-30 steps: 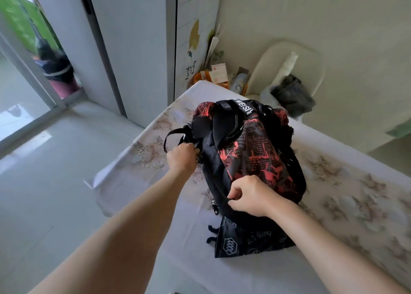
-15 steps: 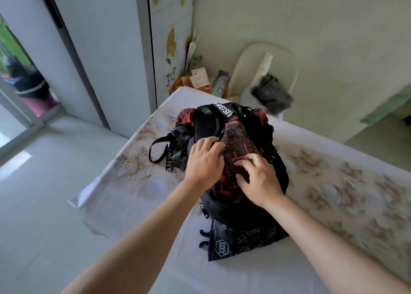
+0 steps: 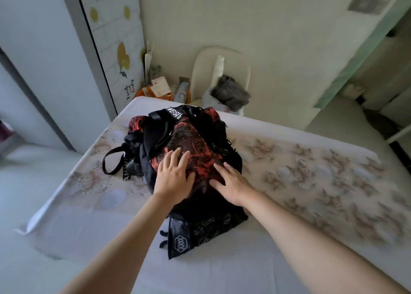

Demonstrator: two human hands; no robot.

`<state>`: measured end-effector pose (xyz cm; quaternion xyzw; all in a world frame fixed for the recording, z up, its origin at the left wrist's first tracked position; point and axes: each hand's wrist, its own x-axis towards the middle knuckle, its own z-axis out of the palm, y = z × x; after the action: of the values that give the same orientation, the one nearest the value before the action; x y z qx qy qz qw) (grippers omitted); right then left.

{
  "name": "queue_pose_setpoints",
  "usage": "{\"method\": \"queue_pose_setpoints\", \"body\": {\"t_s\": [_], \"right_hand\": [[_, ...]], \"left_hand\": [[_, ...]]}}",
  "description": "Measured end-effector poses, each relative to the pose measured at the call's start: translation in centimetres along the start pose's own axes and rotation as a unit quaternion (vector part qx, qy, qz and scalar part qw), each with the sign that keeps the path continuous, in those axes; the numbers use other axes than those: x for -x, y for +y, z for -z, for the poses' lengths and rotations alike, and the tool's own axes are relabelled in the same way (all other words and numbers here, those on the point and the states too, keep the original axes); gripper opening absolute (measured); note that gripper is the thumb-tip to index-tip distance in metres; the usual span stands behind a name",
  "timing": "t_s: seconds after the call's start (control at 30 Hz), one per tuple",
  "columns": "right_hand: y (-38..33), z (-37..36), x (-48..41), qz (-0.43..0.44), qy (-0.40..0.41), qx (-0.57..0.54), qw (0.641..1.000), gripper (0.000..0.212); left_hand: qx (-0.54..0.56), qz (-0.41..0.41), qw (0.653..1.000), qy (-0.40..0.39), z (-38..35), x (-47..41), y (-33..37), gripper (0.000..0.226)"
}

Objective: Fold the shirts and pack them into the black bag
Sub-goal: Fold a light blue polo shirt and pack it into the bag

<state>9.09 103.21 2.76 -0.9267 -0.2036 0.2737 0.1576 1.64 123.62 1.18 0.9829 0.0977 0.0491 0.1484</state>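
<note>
Two hands lay flat on the black bag at frame centre, the left hand and right hand both with fingers straight and spread, pressing its red-printed top and gripping nothing. The bag rested on the cloth-covered table; no shirts were visible. Judged risk: uneven pressing could slide the bag across the table toward the edge at the frame's bottom
</note>
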Motion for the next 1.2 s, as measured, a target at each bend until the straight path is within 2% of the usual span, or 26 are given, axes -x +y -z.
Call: {"method": "queue_pose_setpoints", "body": {"t_s": [0.1,0.2,0.4,0.53,0.57,0.7,0.83,1.0,1.2], "right_hand": [[4.2,1.9,2.4,0.039,0.045,0.012,0.998,0.068],[11.4,4.4,5.5,0.035,0.068,0.044,0.996,0.066],[31.0,10.6,13.7,-0.031,0.121,-0.008,0.992,0.061],[44.5,13.8,22.2,-0.105,0.138,-0.053,0.983,0.055],[46.2,14.2,23.5,-0.116,0.139,-0.056,0.982,0.054],[56.7,15.4,32.2,-0.188,0.178,-0.052,0.964,0.047],[63.8,15.2,40.3,-0.292,0.194,-0.089,0.932,0.05],[69.9,13.0,50.1,-0.409,0.212,-0.112,0.881,0.055],[74.5,10.7,60.7,-0.51,0.231,-0.123,0.819,0.046]], "left_hand": [[0.075,-0.021,0.994,0.08,-0.2,-0.5,5.7,0.051],[0.09,-0.05,0.991,0.079,-1.4,-1.3,14.1,0.041],[0.107,-0.104,0.988,-0.044,-6.5,-2.2,35.0,0.045],[0.121,-0.154,0.966,-0.168,-10.7,-1.3,50.7,0.044],[0.121,-0.166,0.96,-0.192,-11.4,-1.1,52.6,0.044],[0.115,-0.246,0.92,-0.282,-15.3,1.5,65.6,0.038],[0.109,-0.327,0.879,-0.328,-18.5,4.0,75.3,0.037],[0.111,-0.423,0.821,-0.368,-21.2,7.6,85.1,0.039],[0.106,-0.48,0.745,-0.45,-23.9,14.7,94.2,0.041]]}}
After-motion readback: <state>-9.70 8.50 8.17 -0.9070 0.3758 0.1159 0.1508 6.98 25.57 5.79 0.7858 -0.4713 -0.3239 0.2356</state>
